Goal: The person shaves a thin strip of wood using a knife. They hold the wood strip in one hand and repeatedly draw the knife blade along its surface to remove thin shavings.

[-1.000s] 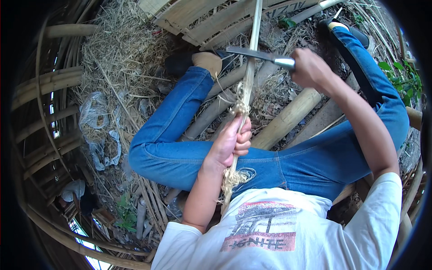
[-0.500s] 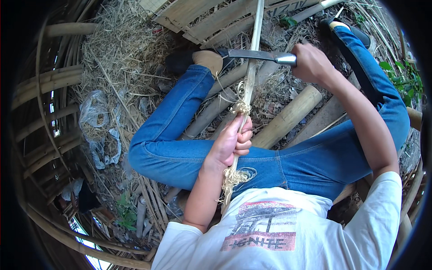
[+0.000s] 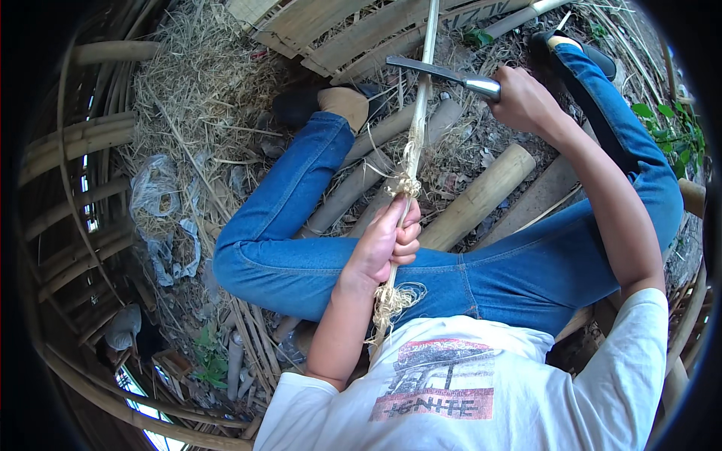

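Note:
My left hand (image 3: 385,244) is closed around a long, pale strip of bamboo (image 3: 423,101), which slants from my waist up past the top of the picture. Curly shavings (image 3: 404,185) cling to the strip just beyond that hand, and another tangle of shavings (image 3: 392,302) hangs on it nearer my shirt. In my right hand (image 3: 526,98) is the grip of a long-bladed knife (image 3: 430,70), its fingers wrapped round the handle. The blade lies across the strip, well beyond my left hand, with its tip pointing left and slightly away from me.
Thick bamboo poles (image 3: 481,197) lie on the ground between my legs. A heap of dry shavings (image 3: 203,98) and a clear plastic bag (image 3: 154,195) are to the left. Wooden slats (image 3: 361,41) stand at the far side. Green leaves (image 3: 673,131) grow at the right.
My right hand has shifted the knife farther along the strip, away from my left hand, and the blade's tip has swung away from me. My left hand keeps its place.

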{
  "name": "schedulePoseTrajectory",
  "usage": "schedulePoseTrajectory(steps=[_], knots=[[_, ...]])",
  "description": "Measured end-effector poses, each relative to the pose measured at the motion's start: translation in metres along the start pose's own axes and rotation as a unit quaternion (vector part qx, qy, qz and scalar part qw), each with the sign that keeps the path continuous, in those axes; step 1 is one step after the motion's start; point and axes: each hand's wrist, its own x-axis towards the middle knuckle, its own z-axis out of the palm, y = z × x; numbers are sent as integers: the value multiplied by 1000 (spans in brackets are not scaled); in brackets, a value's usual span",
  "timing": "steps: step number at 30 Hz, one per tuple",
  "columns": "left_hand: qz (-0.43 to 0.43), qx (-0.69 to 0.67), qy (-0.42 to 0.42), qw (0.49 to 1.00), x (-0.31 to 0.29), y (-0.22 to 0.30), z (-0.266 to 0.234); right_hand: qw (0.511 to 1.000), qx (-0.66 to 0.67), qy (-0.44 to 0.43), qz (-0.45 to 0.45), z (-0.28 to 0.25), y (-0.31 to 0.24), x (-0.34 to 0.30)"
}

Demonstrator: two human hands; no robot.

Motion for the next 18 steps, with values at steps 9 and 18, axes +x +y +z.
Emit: schedulePoseTrajectory(steps=[9,18], knots=[[-9,-1,-13,1000,2,-1,-3,999,-8,10,36,-3,10,9],[-10,-4,-19,1000,1,-2,-5,999,-26,17,-22,-4,0,-8]])
